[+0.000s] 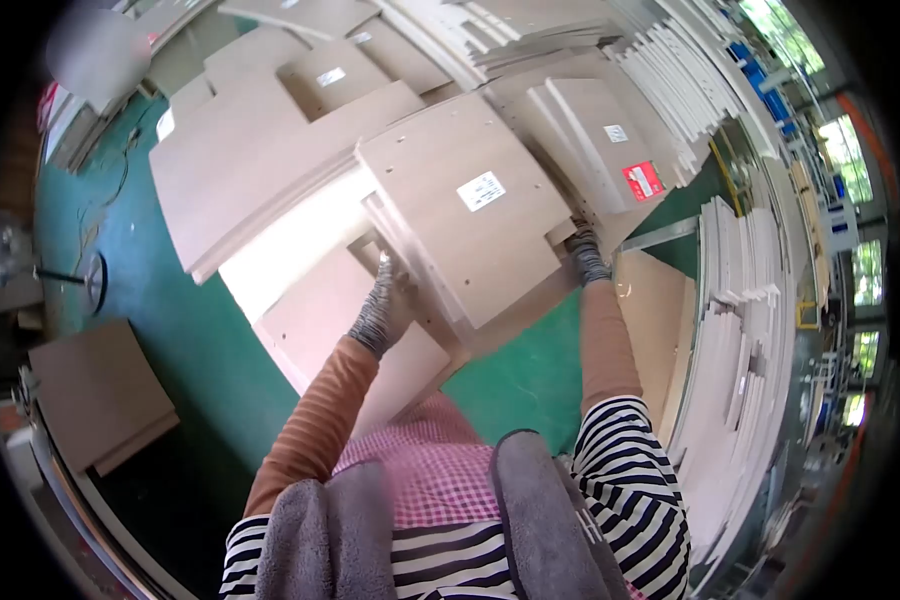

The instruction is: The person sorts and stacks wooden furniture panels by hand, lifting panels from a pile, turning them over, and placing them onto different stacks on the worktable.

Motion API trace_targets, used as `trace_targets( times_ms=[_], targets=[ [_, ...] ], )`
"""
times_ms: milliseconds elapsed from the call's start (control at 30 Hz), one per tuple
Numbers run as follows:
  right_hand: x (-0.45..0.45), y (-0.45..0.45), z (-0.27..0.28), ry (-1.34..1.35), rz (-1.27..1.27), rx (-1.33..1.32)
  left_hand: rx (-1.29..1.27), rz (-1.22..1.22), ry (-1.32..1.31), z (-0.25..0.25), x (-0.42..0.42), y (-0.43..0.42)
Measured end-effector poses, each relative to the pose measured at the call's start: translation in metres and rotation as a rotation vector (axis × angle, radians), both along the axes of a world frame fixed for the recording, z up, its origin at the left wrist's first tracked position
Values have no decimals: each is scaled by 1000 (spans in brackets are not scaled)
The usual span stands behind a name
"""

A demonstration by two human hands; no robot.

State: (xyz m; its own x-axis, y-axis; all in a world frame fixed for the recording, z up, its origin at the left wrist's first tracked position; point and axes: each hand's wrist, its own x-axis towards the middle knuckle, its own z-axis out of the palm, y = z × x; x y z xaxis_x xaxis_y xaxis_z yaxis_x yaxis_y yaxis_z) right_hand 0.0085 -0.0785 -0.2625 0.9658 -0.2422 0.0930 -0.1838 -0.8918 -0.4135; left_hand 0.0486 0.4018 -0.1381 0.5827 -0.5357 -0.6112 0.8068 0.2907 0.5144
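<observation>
A short stack of flat light-brown wooden panels (440,170), with a white label on its top face and small drilled holes, lies between my hands. My left hand (395,300), in a grey knit glove, is closed at the stack's left edge, thumb up; its other fingers are partly hidden. On the opposite side, my right hand (583,245), gloved the same way, wraps round the edge near a notched corner, its fingertips out of sight. A lower panel (320,300) with a cutout and small holes lies beneath my left forearm and hand.
More panels (240,150) are stacked at the far left, and a panel with a red label (642,181) lies at the right. Long pale strips (735,260) fill the right side. A loose board stack (100,390) stands at the left above green floor (205,380).
</observation>
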Motion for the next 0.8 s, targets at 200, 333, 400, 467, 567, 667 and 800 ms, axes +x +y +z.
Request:
trace_targets(
  times_ms=[200,333,400,467,567,667,800],
  targets=[
    [-20,100,61,143,-365,122,-128,-112,-492,39,-12,-32],
    [-17,146,152,308,-454,30,-85,-21,-318,53,-7,-39],
    [-20,129,103,137,-461,-71,-189,59,30,52,-6,-41],
    [-25,119,85,-139,-432,62,-193,45,5,44,-10,-46],
    [-22,94,76,-384,-337,169,-128,-72,-102,38,-15,-50],
    [-18,86,95,-508,-310,206,-128,6,-172,10,-13,-51],
    [-52,45,86,-659,-601,323,279,-139,-294,24,1,13]
  ],
)
